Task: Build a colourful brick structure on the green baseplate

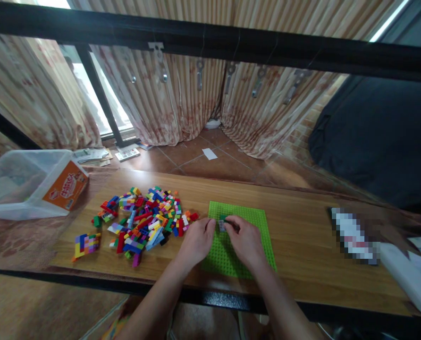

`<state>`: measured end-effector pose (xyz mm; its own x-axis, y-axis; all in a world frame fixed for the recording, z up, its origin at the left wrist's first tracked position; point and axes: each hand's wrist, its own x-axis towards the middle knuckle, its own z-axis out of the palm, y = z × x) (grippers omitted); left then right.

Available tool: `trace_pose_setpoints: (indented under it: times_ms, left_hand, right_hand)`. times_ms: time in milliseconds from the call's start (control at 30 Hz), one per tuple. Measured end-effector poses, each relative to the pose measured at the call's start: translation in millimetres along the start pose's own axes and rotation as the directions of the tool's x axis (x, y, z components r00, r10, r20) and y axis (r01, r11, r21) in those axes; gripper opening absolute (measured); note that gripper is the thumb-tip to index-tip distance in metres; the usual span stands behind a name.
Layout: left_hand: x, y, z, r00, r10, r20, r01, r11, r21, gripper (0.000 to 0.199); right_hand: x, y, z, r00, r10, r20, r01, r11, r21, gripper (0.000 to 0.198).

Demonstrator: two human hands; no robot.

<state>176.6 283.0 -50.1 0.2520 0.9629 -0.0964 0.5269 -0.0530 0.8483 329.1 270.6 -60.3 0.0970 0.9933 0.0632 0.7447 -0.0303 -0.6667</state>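
A green baseplate (267, 236) lies on the wooden table, and both hands are over it. My right hand (248, 238) is closed, its thumb and fingertips pinching small toy bricks (221, 225), grey with a dark green part, near the plate's upper left. My left hand (198, 241) rests over the plate's left edge with its fingers curled and pressed together, its tips just left of those bricks. Whatever it holds, if anything, is hidden. Left of it spreads a pile of loose colourful bricks (145, 222).
A joined block of bricks (87, 243) sits at the table's left. Beyond stands a clear plastic bin (29, 208) with an orange label. On the right lie a pixelated object (354, 236) and a white item (405, 278). A black bar (210, 35) crosses above the table.
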Motion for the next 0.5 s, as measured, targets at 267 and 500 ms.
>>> trace_pose_setpoints:
  times_ms: [267, 500]
  left_hand:
    - [-3.9, 4.6, 2.6, 0.995, 0.056, 0.081, -0.059, 0.998, 0.037, 0.039]
    - [-4.0, 6.9, 1.4, 0.996, 0.051, 0.067, -0.055, 0.996, 0.069, 0.040]
  right_hand:
    - [-2.1, 10.7, -2.3, 0.986, -0.139, 0.095, 0.141, 0.990, -0.017, 0.030]
    - [-0.6, 10.9, 1.9, 0.992, -0.125, 0.035, 0.124, 0.992, 0.031, 0.023]
